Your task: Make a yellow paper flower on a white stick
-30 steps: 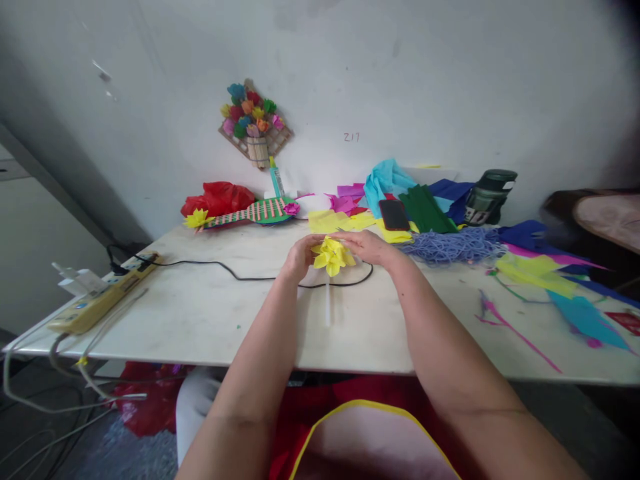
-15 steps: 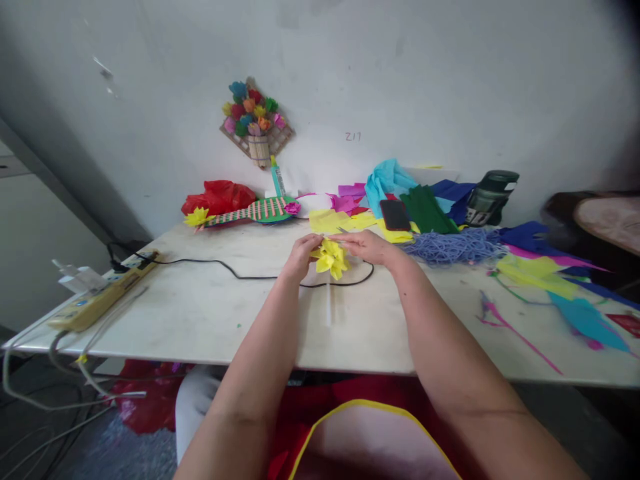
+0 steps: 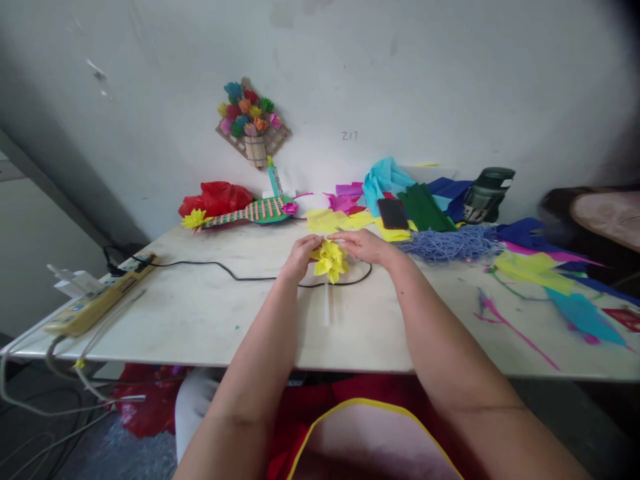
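A yellow paper flower on a pale straw stem is held between both my hands above the middle of the white table. My left hand pinches the flower's left side with its fingers closed. My right hand curls over the flower's top and right side, fingers pressed to the petals. The stem hangs down toward me.
A black cable runs from a yellow power strip at the left. Coloured paper sheets, a phone, blue string, a dark flask, a red bag and paper scraps crowd the back and right.
The flower has dipped slightly lower between my hands and my fingers have shifted a little on its petals. Both arms stay in place.
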`<state>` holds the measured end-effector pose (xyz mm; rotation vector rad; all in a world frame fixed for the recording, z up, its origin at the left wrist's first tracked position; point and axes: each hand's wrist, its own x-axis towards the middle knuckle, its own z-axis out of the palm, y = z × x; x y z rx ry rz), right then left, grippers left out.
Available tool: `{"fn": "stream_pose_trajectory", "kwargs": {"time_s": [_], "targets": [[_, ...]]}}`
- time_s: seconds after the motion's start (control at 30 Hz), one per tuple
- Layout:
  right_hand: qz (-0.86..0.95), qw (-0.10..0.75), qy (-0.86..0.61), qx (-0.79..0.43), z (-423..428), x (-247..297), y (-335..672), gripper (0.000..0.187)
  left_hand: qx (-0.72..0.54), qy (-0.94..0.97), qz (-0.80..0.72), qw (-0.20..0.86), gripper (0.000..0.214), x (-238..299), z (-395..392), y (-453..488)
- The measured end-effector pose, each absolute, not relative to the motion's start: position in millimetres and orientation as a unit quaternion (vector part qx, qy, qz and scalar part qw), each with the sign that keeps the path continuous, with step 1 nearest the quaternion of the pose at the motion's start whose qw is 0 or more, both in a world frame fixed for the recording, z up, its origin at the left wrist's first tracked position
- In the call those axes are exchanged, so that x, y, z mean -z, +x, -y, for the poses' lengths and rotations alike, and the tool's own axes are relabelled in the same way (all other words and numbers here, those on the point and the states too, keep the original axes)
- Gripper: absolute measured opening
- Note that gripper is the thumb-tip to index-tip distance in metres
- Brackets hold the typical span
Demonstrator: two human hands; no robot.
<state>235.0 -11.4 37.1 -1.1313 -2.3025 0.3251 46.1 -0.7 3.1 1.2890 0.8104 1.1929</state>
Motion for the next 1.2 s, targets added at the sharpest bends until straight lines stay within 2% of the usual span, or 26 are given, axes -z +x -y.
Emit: {"fn": "stream_pose_trajectory", "kwargs": {"time_s": [0.47,0.73,1.2], "targets": [[0.845,0.268,-0.453,-0.096,13,-38,232,0.034,-0.496,0.578,-0.330,0.558,0.039,-1,-1,47],[0.846,0.278,-0.447,-0.085,14,-37,231,0.031,-0.508,0.613,-0.327,0.508,0.042,2,-5,47],[0.827,0.272,-0.492,0.002,16,-39,223,0.024,-0.491,0.642,-0.344,0.478,0.042,-1,-1,46]]}}
